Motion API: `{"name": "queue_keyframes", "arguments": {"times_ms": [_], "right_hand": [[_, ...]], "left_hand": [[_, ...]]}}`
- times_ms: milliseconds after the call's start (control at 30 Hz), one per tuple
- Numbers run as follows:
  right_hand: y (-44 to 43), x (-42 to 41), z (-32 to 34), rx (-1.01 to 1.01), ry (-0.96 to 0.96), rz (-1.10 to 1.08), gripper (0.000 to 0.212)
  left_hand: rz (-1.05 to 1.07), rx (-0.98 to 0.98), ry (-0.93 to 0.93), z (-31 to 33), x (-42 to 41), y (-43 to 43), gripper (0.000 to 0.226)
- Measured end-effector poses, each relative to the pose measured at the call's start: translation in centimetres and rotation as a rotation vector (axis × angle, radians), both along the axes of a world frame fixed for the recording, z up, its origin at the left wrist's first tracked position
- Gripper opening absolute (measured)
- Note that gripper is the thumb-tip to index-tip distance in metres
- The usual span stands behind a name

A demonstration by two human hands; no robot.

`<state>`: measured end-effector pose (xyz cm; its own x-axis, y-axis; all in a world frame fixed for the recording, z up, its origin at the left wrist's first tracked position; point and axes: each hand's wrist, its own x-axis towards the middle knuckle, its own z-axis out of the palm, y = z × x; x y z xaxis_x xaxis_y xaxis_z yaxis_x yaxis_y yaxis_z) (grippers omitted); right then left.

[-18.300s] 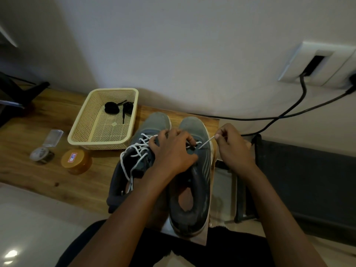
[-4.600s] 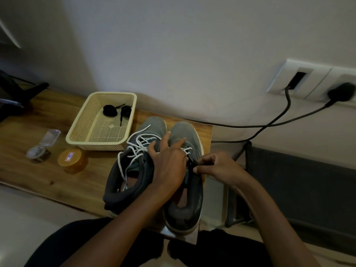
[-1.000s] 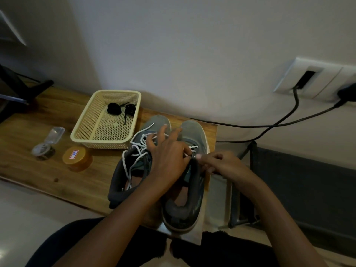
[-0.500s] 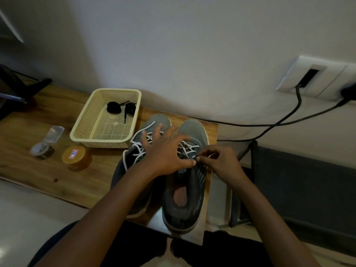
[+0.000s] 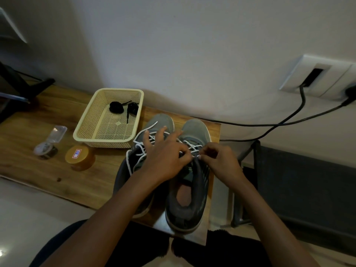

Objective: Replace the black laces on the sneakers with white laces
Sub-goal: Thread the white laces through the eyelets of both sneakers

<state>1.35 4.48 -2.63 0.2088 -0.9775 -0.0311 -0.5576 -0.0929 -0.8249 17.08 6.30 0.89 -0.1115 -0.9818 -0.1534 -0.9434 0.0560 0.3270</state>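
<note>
The long brown wooden desk (image 5: 38, 122) stops just past the shoes. The right grey cloth sneaker (image 5: 185, 214) sits along the desk's right edge, and its dark heel sticks out over the near edge by the near right corner. The left grey cloth sneaker (image 5: 159, 122) is right beside it. Both toes point at the far edge, close to the wall. Left of the shoes, a strip of bare wood runs along the near edge. The cream plastic basket with little holes (image 5: 107, 145) sits near the far edge, its corner just beside the left sneaker's toe, with rolled black laces (image 5: 116, 107) inside. The white laces (image 5: 191, 146) cross both shoes. On the left one they hang loose. The left hand (image 5: 165, 157) lies on top with its fingers spread. I cannot tell if its thumb holds anything. The right hand (image 5: 221, 162) is curled and pinches the white laces at the top of the right sneaker. The round orange jar (image 5: 80, 160) has a red and blue sticker, too small to read.
</note>
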Motion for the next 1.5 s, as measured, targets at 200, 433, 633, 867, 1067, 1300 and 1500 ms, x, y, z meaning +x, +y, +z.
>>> {"name": "queue_keyframes", "arguments": {"times_ms": [200,433,633,867,1067,1300,1500], "right_hand": [[-0.2,-0.1,0.2,0.001,-0.014,-0.017,0.007],[-0.7,-0.9,0.4,0.153,-0.227,-0.281,0.008],[-0.5,-0.5,0.0,-0.185,0.251,-0.062,0.022],[-0.4,-0.6,-0.5,-0.289,0.406,-0.056,0.008],[-1.1,-2.0,0.0,-0.247,0.323,-0.284,0.01],[-0.3,-0.3,0.0,-0.274,0.432,-0.027,0.017],[-0.4,-0.6,-0.4,-0.352,0.42,-0.073,0.006]], "left_hand": [[0.05,0.069,0.076,0.1,-0.6,-0.2,0.031],[0.083,0.079,0.107,0.3,-0.4,-0.3,0.022],[0.082,0.069,0.099,0.3,-0.5,-0.1,0.021],[0.086,0.083,0.095,0.4,-0.6,-0.2,0.02],[0.085,0.086,0.096,0.3,-0.5,-0.2,0.023],[0.082,0.079,0.101,0.2,-0.4,-0.2,0.021],[0.07,0.091,0.095,0.2,-0.4,-0.2,0.022]]}}
